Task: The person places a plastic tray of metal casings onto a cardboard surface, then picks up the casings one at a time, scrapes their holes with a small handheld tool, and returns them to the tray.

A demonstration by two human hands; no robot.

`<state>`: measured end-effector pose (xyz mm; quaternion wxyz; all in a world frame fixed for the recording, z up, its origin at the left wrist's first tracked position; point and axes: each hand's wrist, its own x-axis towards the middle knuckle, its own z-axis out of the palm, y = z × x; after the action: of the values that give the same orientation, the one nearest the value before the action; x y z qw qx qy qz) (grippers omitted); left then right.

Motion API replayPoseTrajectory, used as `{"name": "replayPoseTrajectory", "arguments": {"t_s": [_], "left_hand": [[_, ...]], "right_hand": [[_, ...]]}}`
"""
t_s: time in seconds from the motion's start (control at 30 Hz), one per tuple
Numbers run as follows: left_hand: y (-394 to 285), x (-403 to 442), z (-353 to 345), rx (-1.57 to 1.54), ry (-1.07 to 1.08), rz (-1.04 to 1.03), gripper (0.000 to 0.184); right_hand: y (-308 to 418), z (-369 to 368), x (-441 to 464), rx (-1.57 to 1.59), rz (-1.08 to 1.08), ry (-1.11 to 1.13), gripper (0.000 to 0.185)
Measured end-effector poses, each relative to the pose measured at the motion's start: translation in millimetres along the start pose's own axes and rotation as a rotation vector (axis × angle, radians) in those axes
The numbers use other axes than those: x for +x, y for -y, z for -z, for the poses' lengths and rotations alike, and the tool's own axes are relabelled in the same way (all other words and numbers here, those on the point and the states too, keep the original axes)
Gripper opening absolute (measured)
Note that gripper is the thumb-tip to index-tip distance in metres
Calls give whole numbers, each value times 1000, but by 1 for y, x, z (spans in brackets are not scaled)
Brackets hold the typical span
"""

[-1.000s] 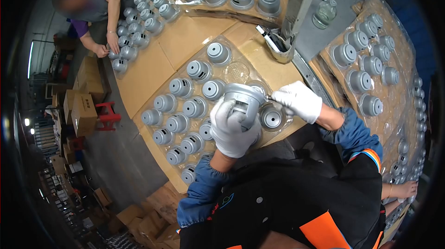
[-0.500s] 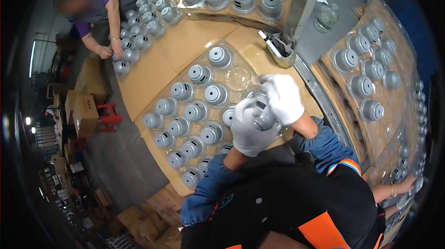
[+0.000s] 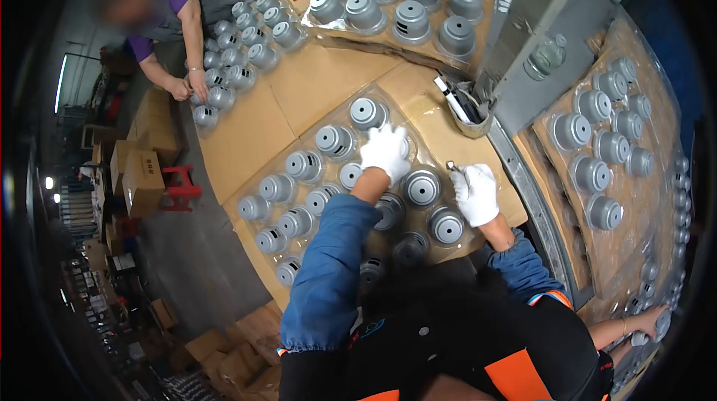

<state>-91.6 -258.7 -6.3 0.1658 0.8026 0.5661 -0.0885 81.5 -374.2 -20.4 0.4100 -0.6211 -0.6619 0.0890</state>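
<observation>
Reaching squarely over the silver cup

We'd do well to keep our left hand straight above, clear of neighbouring cups. Its fingers spread over that cup on the clear tray, partly hiding it; whether they touch, we cannot tell. Our right hand pinches a small metal piece, right of that cup.

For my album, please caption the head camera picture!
Gloved left hand among gray cups, gloved right hand holding something small.

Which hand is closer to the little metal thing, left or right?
Right. The right hand has the little metal thing at its tips; the left hand is farther left, among the silver cups.
</observation>
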Motion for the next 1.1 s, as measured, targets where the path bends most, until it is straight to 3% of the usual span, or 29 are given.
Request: {"name": "replayPoseTrajectory", "arguments": {"t_s": [0.23,0.3,0.33,0.37,0.43,0.57,0.73,0.77,0.83,0.87,0.9,0.97,1.1], "left_hand": [[31,26,-12,-180,94,-211,50],[50,40,-16,-453,-159,-125,46],[47,41,0,-429,-360,24,45],[40,45,14,-198,-437,225,50],[48,58,15,-68,-400,212,47],[64,72,-1,-263,-164,247,51],[62,30,-2,-563,-675,63,66],[57,14,5,-592,-818,-25,70],[40,-18,22,-527,-866,-79,70],[33,-34,26,-466,-913,-135,70],[27,-47,27,-464,-912,-130,70],[19,-68,25,-436,-993,-240,71],[10,-95,20,-325,-1022,-250,73]], "right_hand": [[-5,-17,-7,87,-111,116,11],[-7,-20,-4,155,-154,111,9],[-8,-20,-3,172,-184,129,11],[-7,-21,0,173,-188,128,11],[-3,-22,4,316,-508,229,16],[0,-28,15,345,-511,213,21],[11,-36,35,631,-802,179,24],[18,-38,41,635,-806,182,24],[31,-39,53,686,-781,202,23],[27,-56,46,630,-592,89,20],[40,-51,51,633,-593,94,20],[70,-33,66,1017,-666,145,18],[80,-29,55,933,-611,179,18]]}}
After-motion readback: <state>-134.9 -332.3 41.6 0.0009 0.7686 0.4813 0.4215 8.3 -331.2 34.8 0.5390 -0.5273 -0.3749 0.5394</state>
